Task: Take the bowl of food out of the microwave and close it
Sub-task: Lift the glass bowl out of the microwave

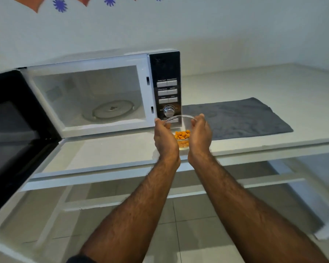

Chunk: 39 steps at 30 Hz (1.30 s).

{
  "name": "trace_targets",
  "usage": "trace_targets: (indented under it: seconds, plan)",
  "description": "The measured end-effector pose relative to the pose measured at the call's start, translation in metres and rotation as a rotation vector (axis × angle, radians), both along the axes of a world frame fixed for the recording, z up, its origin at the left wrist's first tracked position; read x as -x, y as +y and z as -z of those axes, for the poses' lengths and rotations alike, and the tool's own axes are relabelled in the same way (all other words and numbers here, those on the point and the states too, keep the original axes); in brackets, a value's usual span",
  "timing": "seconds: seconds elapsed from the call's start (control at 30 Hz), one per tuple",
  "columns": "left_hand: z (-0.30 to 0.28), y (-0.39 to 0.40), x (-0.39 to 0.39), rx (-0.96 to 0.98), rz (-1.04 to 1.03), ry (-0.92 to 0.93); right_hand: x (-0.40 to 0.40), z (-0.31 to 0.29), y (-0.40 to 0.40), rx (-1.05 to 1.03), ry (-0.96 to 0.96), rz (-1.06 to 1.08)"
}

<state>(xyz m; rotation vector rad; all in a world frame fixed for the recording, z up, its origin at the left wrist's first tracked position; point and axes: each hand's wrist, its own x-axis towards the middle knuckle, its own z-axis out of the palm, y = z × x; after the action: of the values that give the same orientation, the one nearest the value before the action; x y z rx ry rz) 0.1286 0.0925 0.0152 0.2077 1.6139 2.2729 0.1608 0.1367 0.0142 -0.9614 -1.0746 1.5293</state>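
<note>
Fingers point(195, 121): both sets curl around the rim of the bowl, gripping it from opposite sides.
Left hand point(164, 138): cups the bowl's left wall, centre of the frame.
Right hand point(200, 134): cups the right wall.
Bowl point(180, 120): clear, round, glass-like; held just in front of the control panel point(165, 86), outside the oven.
Food point(182, 135): small orange chunks in the bottom.
Microwave point(95, 92): white box, cavity empty, round turntable point(113, 109) bare.
Door point(13, 130): black, glossy, swung wide at left of frame.
Mat point(241, 116): grey, soft cloth, right of centre on the white counter point(110, 152).
Step in hand: removal looks complete.
Next move: likely needs a set-down spot, then a free hand for the door.
</note>
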Motion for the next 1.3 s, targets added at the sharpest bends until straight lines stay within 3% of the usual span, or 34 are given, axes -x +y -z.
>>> trace_targets:
  seconds: [0.4, 0.7, 1.1, 1.2, 1.3]
  plan:
    - [-0.003, 0.134, -0.008, 0.074, 0.324, 0.009, -0.032, -0.001, 0.128, 0.059, 0.053, 0.167]
    - [0.011, 0.211, 0.012, 0.172, 0.357, 0.024, -0.020, 0.011, 0.205, 0.019, -0.086, 0.164]
    - [0.017, 0.232, 0.015, 0.262, 0.385, 0.141, -0.024, 0.025, 0.226, -0.018, -0.187, 0.178]
    - [0.013, 0.224, 0.016, 0.297, 0.419, 0.169, -0.027, 0.022, 0.227, -0.025, -0.276, 0.176]
    - [0.005, 0.215, 0.017, 0.368, 0.379, 0.350, -0.030, 0.014, 0.228, -0.102, -0.452, 0.260]
